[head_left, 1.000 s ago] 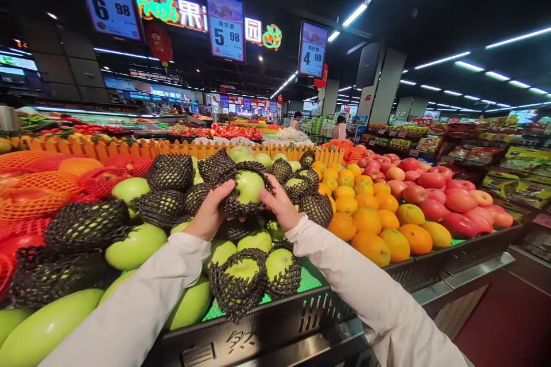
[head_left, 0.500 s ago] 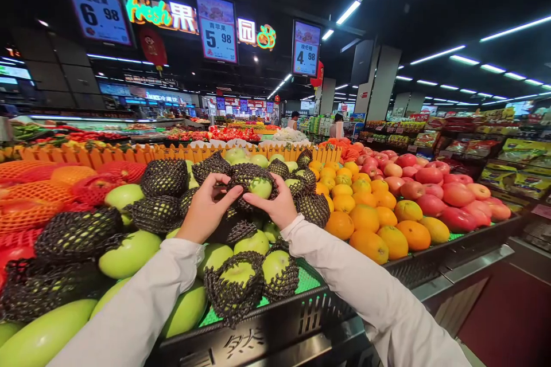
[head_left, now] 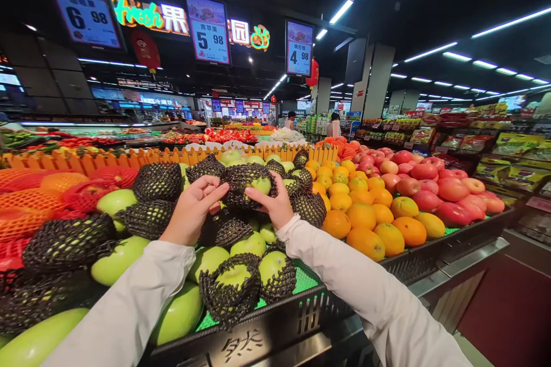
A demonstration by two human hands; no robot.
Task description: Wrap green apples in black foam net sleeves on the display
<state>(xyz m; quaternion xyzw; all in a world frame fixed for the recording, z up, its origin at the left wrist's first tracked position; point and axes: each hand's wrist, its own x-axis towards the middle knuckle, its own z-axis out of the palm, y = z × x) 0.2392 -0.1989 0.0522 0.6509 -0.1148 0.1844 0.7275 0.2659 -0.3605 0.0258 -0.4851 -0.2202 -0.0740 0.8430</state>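
Head view: both white sleeves run off the bottom edge, so the arms are cut off there. Nearest, the black crate (head_left: pixel 275 321) rim crosses the frame, with white characters on its front wall only partly readable. Inside, on a green mat (head_left: pixel 306 281), lie green apples, some bare, some in black foam nets; those at the far left are cut by the frame and too crowded to count.

The left hand (head_left: pixel 193 209) is loosely curled, fingertips on the edge of the black net, gripping nothing firmly. The right hand (head_left: pixel 273 203) pinches the same net from below. The netted green apple (head_left: pixel 253 183) sits on top of the pile, between the two hands, only a patch of green showing through its net.

To the right lie oranges (head_left: pixel 365 218), then red apples (head_left: pixel 424 186), heaped too thickly to count. To the left, fruit in orange nets (head_left: pixel 30 195) is hard to identify. An orange picket fence (head_left: pixel 129 157) closes the bench behind.

Farther off, three price signs hang overhead, reading 6.98 (head_left: pixel 81 6), 5.98 (head_left: pixel 209 28) and 4.98 (head_left: pixel 299 49). Two people (head_left: pixel 333 124) stand small in the distance under strip lights and a dark ceiling.
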